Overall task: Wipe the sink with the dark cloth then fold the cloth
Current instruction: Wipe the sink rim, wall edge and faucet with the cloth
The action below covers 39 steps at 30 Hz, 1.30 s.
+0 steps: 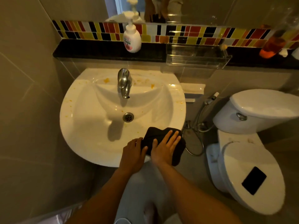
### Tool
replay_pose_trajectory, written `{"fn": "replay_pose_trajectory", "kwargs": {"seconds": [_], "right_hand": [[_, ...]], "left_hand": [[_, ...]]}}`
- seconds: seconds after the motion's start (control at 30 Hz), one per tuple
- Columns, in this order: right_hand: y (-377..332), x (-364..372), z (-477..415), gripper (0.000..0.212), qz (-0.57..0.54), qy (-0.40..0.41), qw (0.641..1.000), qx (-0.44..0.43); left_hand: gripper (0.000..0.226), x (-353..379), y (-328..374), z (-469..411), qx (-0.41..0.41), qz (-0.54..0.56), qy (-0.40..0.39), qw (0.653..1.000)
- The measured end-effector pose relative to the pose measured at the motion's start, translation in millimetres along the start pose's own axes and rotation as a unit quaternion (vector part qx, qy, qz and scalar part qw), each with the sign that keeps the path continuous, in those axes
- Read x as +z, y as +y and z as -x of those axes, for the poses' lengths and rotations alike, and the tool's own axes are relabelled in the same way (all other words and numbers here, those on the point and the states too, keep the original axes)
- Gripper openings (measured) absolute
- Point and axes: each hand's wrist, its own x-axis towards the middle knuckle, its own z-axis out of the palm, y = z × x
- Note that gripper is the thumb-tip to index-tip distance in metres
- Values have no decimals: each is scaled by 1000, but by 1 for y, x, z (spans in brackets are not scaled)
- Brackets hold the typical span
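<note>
Left hand point(132, 152) pinches dark cloth point(178, 149) edge; right hand point(165, 148) flat atop, sink point(90, 135) rim.

Glossy ceramic sink point(90, 143), matt cloth point(155, 135)

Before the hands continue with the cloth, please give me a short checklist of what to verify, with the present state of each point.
1. Cloth on the sink front rim: ok.
2. Right hand flat on cloth: ok.
3. Left hand grips cloth's left edge: ok.
4. Sink wiped clean: not ok, orange spots remain near the tap.
5. Cloth folded neatly: cannot tell, it looks bunched.
6. Phone on toilet lid, away from cloth: ok.
</note>
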Motion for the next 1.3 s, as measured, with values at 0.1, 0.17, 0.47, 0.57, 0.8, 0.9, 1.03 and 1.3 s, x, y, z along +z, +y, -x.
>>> {"fn": "replay_pose_trajectory", "kwargs": {"seconds": [0.1, 0.17, 0.47, 0.57, 0.8, 0.9, 1.03, 1.3], "right_hand": [[-5, 8, -15, 78, 3, 42, 999, 7], [-10, 9, -22, 76, 11, 58, 998, 20], [2, -16, -103, 67, 131, 56, 985, -94], [4, -32, -146, 65, 167, 48, 973, -151], [-10, -34, -188, 64, 182, 55, 963, -190], [-14, -39, -209, 64, 192, 44, 957, -214], [-24, -44, -239, 63, 204, 25, 944, -259], [-57, -46, -288, 63, 256, 15, 895, -364]], "left_hand": [[56, 7, 1, -2, -1, 16, 21, 1000], [58, 9, 5, -8, -5, 29, 24, 999], [57, 33, 10, -32, -17, -23, 28, 999], [57, 34, 11, -42, -26, -9, 45, 999], [52, -9, 17, -109, 39, 7, 113, 993], [44, -40, 35, -134, 96, -40, 169, 980], [33, -84, 63, -167, 219, -112, 254, 935], [58, -143, 65, -227, 5, -220, 189, 957]]}}
